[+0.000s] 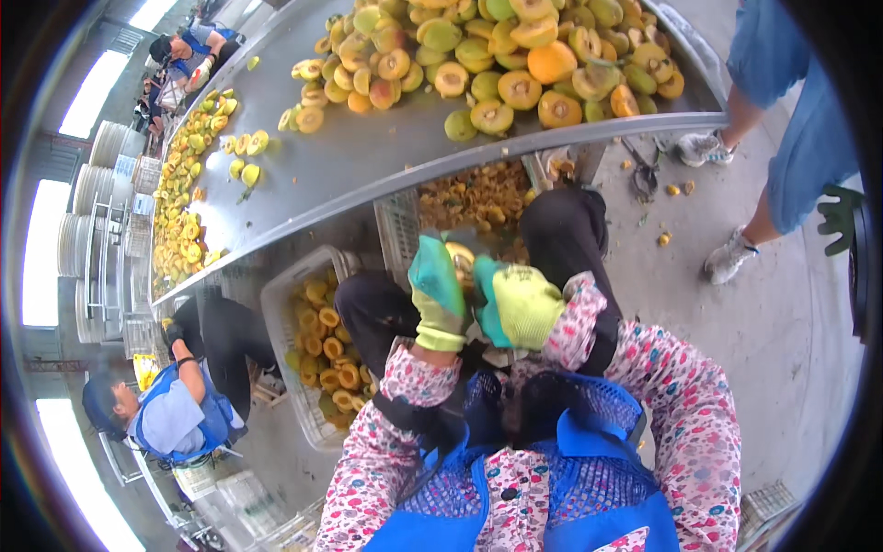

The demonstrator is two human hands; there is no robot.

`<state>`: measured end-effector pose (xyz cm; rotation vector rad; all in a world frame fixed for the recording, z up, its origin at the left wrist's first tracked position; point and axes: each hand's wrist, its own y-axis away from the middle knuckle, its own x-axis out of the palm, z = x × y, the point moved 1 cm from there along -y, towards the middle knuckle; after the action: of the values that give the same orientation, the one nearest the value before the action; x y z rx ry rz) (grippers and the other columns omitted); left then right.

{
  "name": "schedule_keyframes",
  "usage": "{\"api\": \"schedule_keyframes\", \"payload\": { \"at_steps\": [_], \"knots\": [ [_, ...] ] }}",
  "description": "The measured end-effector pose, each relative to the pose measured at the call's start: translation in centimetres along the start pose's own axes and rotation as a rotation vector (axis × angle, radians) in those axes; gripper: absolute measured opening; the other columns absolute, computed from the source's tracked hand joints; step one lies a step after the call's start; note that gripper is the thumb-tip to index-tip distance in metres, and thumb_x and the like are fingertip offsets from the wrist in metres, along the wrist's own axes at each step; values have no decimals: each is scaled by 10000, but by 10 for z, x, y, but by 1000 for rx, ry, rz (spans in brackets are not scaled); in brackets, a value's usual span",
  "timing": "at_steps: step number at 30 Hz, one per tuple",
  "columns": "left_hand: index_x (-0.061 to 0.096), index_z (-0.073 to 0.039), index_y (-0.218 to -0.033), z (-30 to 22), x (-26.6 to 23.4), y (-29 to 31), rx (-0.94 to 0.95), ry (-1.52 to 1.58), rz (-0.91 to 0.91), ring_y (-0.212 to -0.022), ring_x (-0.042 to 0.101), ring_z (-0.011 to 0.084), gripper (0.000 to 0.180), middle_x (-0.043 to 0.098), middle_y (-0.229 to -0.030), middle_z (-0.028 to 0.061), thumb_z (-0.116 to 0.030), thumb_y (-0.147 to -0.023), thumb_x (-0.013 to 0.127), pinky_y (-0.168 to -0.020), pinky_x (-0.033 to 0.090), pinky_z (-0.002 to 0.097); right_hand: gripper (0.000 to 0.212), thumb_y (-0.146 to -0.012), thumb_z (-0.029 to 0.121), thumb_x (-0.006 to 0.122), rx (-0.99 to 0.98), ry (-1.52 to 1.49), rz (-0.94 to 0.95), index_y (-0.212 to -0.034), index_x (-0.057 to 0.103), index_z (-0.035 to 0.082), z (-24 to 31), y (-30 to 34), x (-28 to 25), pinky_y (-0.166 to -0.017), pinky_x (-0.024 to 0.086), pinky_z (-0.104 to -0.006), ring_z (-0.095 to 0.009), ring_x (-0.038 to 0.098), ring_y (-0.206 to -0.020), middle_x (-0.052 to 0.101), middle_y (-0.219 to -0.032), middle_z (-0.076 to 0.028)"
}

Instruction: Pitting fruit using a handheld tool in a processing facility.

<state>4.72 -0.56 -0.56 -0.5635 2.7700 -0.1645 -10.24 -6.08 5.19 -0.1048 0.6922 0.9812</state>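
Note:
My two gloved hands are close together over my lap. My left hand (438, 291), in a green and yellow-green glove, is closed around a halved peach (461, 257) whose cut yellow face shows beside its fingers. Just to the right, my right hand (521, 302) wears a matching glove with its fingers curled toward the fruit. Anything inside that hand is hidden. Past my hands, a crate (397, 241) between my knees holds brown-orange fruit scraps (478, 198). By my left knee, a white crate (280, 308) contains hollowed peach halves (333, 345).
A metal table (340, 175) spans the far side, heaped with halved peaches (515, 55). A seated co-worker (184, 405) is at left, another person (193, 51) at far left. Someone's legs (782, 138) stand at right, near scissors-like handles (644, 175) on the floor.

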Motion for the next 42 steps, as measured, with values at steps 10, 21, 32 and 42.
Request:
{"api": "schedule_keyframes", "payload": {
  "at_steps": [10, 21, 32, 42],
  "knots": [
    [539, 42, -1176, -2, 21, 9, 5, 121, -127, -952, 622, 215, 419, 636, -1060, 144, -309, -1004, 388, -855, 511, 344, 491, -682, 287, 716, 55, -5, -8, -1018, 519, -13, -12, 1, 3, -635, 514, -426, -350, 642, -709, 631, -829, -205],
    [505, 41, -1216, -42, 20, 6, 163, -65, -152, -939, 602, 182, 340, 608, -1085, 123, -112, -917, 559, -788, 529, 300, 204, -780, 161, 615, -73, -52, -261, -947, 541, 71, -6, 21, 5, -591, 480, -443, -352, 630, -676, 627, -741, -167],
    [491, -11, -1257, -30, 33, 8, -1, 274, -191, -983, 583, 172, 423, 592, -1159, 123, -338, -1020, 367, -847, 490, 309, 378, -719, 139, 676, 35, -121, -102, -1031, 501, 17, -8, 13, 11, -595, 491, -440, -363, 637, -694, 632, -766, -180],
    [187, -72, -1475, -122, 37, -23, 158, 609, 94, -900, 553, 155, 679, 447, -1333, 153, -228, -925, 554, -809, 483, 311, 478, -706, 92, 672, -501, 90, -841, -1146, 498, 21, -12, 23, -9, -597, 484, -401, -338, 621, -742, 605, -940, -137]
  ]
}}
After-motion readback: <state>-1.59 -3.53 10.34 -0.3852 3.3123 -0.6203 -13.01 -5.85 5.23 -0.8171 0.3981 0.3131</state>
